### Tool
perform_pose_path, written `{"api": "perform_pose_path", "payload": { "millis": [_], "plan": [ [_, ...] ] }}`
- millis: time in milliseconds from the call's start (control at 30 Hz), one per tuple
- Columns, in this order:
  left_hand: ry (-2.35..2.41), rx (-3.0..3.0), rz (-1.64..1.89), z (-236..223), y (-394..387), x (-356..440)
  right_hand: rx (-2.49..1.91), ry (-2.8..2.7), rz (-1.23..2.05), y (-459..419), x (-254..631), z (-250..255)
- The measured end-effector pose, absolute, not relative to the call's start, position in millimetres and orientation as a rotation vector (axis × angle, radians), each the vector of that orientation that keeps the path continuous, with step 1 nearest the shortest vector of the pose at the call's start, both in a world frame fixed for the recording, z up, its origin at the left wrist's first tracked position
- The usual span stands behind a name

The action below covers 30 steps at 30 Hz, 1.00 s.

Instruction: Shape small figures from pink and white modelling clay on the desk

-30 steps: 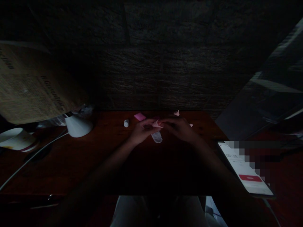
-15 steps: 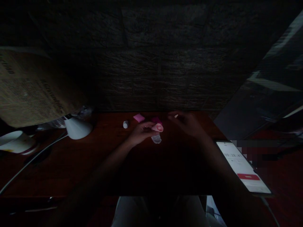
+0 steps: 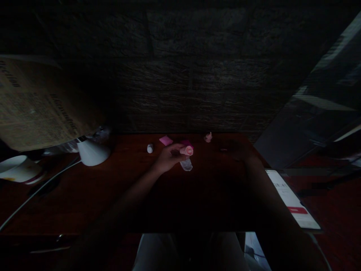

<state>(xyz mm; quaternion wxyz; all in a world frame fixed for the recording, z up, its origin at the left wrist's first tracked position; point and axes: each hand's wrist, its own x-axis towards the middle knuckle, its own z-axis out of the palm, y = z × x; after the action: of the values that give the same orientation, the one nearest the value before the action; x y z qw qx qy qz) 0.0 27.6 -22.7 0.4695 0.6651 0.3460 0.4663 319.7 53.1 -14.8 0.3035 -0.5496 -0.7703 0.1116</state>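
Observation:
The scene is very dark. My left hand rests on the reddish wooden table and pinches a small pale pink rolled piece. A small whitish lump lies just below that piece. My right hand is out to the right near the table's far edge, deep in shadow, so its fingers are not clear. A small pink scrap lies on the table between the two hands, toward the back.
A pink square piece and a small white object lie at the back. A white lamp head with its cable sits at the left, beside a bowl and a cardboard box. A lit phone lies at the right.
My right hand left the pink piece, reached to the back of the table, then moved right into shadow; a pink scrap now lies at the back. My left hand keeps the rolled piece.

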Motion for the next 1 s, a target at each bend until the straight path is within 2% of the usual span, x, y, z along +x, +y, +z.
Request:
{"api": "perform_pose_path", "payload": {
  "millis": [200,300,367,700,1000],
  "plan": [
    [0.826,1.633,1.220,-24,29,1,-1.253,-1.997,0.767,35,277,12],
    [0.806,1.630,1.250,-22,28,3,-1.028,-1.756,1.082,22,247,22],
    [0.790,1.628,1.255,-19,26,3,-0.933,-1.656,1.177,16,233,26],
    [0.798,1.653,1.311,-17,26,4,-0.814,-1.631,1.167,14,221,24],
    [0.913,1.789,1.431,-21,26,4,-0.826,-1.749,1.033,12,217,25]
  ]
}}
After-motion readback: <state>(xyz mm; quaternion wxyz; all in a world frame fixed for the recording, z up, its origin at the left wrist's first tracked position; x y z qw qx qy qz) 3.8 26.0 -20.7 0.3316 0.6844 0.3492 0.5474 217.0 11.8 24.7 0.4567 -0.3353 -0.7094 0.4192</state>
